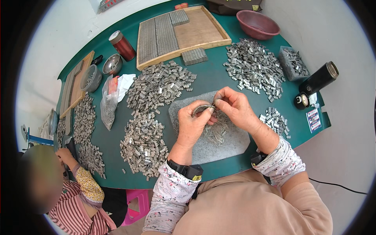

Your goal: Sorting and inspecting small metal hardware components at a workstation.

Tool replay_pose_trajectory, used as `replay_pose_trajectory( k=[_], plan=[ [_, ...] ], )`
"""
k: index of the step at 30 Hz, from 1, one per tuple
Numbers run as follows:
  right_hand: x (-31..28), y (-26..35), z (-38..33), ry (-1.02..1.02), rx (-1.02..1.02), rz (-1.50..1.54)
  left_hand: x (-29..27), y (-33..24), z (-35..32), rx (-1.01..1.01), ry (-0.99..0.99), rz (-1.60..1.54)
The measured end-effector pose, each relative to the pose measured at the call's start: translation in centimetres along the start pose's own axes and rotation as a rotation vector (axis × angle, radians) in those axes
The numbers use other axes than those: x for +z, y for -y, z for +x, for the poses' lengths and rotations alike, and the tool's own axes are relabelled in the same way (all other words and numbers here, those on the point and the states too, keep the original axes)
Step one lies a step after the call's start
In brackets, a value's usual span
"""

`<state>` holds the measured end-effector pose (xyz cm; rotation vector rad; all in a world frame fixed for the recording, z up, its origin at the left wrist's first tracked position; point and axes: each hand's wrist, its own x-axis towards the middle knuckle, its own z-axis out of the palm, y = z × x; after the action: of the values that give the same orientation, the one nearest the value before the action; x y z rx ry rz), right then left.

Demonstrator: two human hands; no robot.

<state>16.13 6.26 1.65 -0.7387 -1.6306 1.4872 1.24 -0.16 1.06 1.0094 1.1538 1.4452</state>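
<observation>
Metal pieces [203, 108] are being pinched in a curved row between both hands [192, 123] [237, 109], fingers closed, above a grey pad [231, 143].

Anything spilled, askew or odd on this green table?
One thing: the black flask lies on its side near the table's right edge, its cap off beside it. The metal pieces lie in loose heaps, which looks deliberate.

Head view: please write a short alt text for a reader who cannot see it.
A person's left hand and right hand hold a curved row of small metal pieces above a grey mat on a green table covered with heaps of similar pieces.
</observation>
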Motion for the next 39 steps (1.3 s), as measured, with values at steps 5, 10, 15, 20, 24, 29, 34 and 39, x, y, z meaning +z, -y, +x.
replay_pose_trajectory(
  k=[5, 10, 15, 20, 24, 29, 34, 39],
  plan=[
    [-0.1, 0.0, -0.1, -0.006, -0.049, -0.091, 0.1, 0.3, -0.1, 0.004, -0.020, 0.071],
    [0.3, 1.5, -0.4, -0.011, -0.225, -0.487, 0.0, 0.2, -0.2, -0.020, -0.041, 0.107],
    [1.2, 1.1, -1.2, -0.069, -0.518, -0.644, -0.3, -0.2, -0.1, -0.118, -0.062, -0.227],
    [0.8, 1.0, -0.7, -0.095, -0.590, -0.777, -0.4, 0.6, 0.2, -0.121, -0.080, -0.228],
    [0.4, 1.1, -0.6, -0.070, -0.559, -0.704, -0.8, 0.5, 0.2, -0.185, -0.006, -0.331],
    [-0.5, 1.4, -1.2, 0.012, -0.384, -0.504, -0.8, 0.5, 0.1, -0.244, 0.062, -0.359],
    [-6.0, 1.6, 0.9, -0.201, -0.251, -0.986, 0.0, 0.1, -0.4, -0.112, -0.045, -0.194],
    [-7.8, -1.2, 2.4, -0.094, -0.254, -1.311, 0.6, 0.2, -0.3, -0.025, -0.110, -0.128]
  ],
)
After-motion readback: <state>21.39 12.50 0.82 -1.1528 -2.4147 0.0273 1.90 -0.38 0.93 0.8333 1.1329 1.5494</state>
